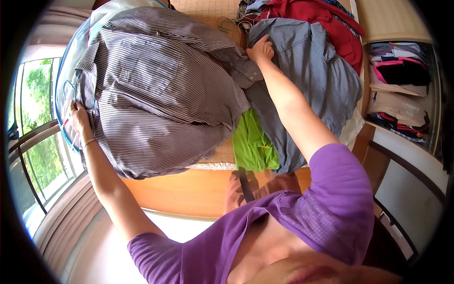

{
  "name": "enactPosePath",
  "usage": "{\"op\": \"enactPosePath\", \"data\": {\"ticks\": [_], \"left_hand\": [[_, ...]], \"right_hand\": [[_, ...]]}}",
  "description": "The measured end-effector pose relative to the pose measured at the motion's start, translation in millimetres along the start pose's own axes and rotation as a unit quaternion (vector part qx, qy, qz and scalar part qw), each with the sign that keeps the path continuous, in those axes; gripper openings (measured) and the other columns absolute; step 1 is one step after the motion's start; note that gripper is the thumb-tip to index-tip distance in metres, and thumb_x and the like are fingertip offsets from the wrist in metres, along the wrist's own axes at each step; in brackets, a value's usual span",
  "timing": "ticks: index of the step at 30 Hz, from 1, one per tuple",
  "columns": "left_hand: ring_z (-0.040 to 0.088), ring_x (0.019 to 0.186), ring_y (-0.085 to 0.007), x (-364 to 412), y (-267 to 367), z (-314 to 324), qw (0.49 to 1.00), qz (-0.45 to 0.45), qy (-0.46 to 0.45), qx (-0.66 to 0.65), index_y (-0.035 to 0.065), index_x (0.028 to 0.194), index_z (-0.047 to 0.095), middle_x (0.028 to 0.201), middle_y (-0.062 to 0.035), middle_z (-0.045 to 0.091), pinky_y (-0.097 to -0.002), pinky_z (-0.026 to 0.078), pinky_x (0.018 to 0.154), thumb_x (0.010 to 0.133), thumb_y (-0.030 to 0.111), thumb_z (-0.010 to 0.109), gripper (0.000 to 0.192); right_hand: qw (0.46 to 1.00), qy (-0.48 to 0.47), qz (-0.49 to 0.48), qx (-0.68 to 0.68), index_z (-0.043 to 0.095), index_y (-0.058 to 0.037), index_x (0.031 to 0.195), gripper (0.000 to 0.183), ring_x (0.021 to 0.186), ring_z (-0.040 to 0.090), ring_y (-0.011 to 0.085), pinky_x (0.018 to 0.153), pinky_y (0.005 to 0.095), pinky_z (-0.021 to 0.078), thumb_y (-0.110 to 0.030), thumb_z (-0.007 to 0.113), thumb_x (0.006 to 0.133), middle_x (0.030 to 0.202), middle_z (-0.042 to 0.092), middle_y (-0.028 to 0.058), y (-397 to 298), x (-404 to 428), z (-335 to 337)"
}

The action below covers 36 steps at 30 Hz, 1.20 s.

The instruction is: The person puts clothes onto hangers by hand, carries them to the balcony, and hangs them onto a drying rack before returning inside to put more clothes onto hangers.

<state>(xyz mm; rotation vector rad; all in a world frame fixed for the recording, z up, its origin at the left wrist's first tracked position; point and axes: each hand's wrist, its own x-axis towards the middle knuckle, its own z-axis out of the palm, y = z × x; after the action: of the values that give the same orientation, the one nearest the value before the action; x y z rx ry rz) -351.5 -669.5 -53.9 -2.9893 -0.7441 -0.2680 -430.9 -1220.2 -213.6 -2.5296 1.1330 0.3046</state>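
A dark-and-white striped button shirt (152, 85) spreads across the left half of the view, with a light blue wire hanger (73, 86) at its collar. My left hand (80, 115) is at the shirt's left edge, just below the hanger, its fingers closed around the edge or hanger. Farther right, my right hand (261, 49) rests at a grey-blue shirt (301, 64), near the striped shirt's cuff; what its fingers grip, if anything, is not clear. A bright green garment (252, 142) lies between the two shirts, partly under them.
Red clothing (312, 14) is heaped behind the grey-blue shirt. Several wire hangers (236, 23) lie on the woven mat (205, 9) covering the bed. A blue-rimmed mesh item (65, 56) stands at the left, beside the window. Folded clothes (400, 71) fill shelves at the right.
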Motion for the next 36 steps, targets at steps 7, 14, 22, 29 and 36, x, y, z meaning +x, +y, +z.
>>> {"op": "enactPosePath", "data": {"ticks": [7, 14, 22, 29, 36], "left_hand": [[0.042, 0.108, -0.0293, -80.7, 67.7, -67.2, 0.951, 0.258, 0.135, -0.103, 0.0069, 0.119, 0.042, 0.115, -0.0135, 0.048, -0.0391, 0.036, 0.089, 0.077, 0.036, 0.057, 0.053], [0.026, 0.123, -0.0256, -268.6, 142.0, -75.2, 0.796, 0.592, -0.123, -0.005, 0.0184, 0.111, 0.052, 0.128, -0.0081, 0.037, -0.0493, 0.019, 0.099, 0.07, 0.027, 0.063, 0.044], [0.05, 0.096, -0.0261, -342.1, 212.2, -175.1, 0.82, 0.555, -0.086, -0.108, 0.0088, 0.091, 0.059, 0.092, -0.0078, 0.058, -0.0427, 0.035, 0.086, 0.072, 0.025, 0.06, 0.026], [0.051, 0.093, -0.0324, -491.5, 334.9, -301.7, 0.686, 0.555, 0.017, -0.471, 0.0045, 0.117, 0.042, 0.101, -0.0148, 0.053, -0.0363, 0.042, 0.08, 0.063, 0.027, 0.069, 0.064], [0.042, 0.106, -0.0371, -581.6, 412.2, -367.7, 0.662, 0.366, 0.16, -0.634, -0.0023, 0.124, 0.027, 0.117, -0.0256, 0.039, -0.0383, 0.037, 0.087, 0.059, 0.023, 0.07, 0.082]], "right_hand": [[0.982, 0.066, -0.024, 0.176, 0.049, 0.0068, 0.089, 0.037, 0.089, 0.054, 0.0387, 0.081, 0.0415, 0.0419, -0.015, 0.057, 0.061, 0.09, 0.055, 0.0285, 34.2, -2.1, -37.0], [0.746, -0.121, -0.134, 0.641, 0.051, 0.0029, 0.093, 0.032, 0.075, 0.056, 0.0189, 0.066, 0.0294, 0.0457, 0.003, 0.056, 0.062, 0.086, 0.058, 0.0085, 175.3, -40.9, -181.6], [0.736, -0.203, -0.26, 0.591, 0.052, 0.0015, 0.102, 0.034, 0.085, 0.054, 0.014, 0.081, 0.0255, 0.0402, 0.001, 0.054, 0.068, 0.092, 0.058, 0.0057, 303.0, -106.0, -366.0], [0.795, -0.227, -0.37, 0.424, 0.05, 0.0039, 0.105, 0.037, 0.082, 0.054, 0.0104, 0.078, 0.0223, 0.0418, -0.004, 0.055, 0.07, 0.097, 0.057, 0.0046, 355.4, -164.4, -487.3], [0.825, -0.16, -0.427, 0.332, 0.06, 0.0023, 0.092, 0.021, 0.08, 0.055, 0.0114, 0.073, 0.0236, 0.0434, -0.012, 0.058, 0.077, 0.086, 0.061, 0.0049, 353.2, -254.0, -607.9]]}}
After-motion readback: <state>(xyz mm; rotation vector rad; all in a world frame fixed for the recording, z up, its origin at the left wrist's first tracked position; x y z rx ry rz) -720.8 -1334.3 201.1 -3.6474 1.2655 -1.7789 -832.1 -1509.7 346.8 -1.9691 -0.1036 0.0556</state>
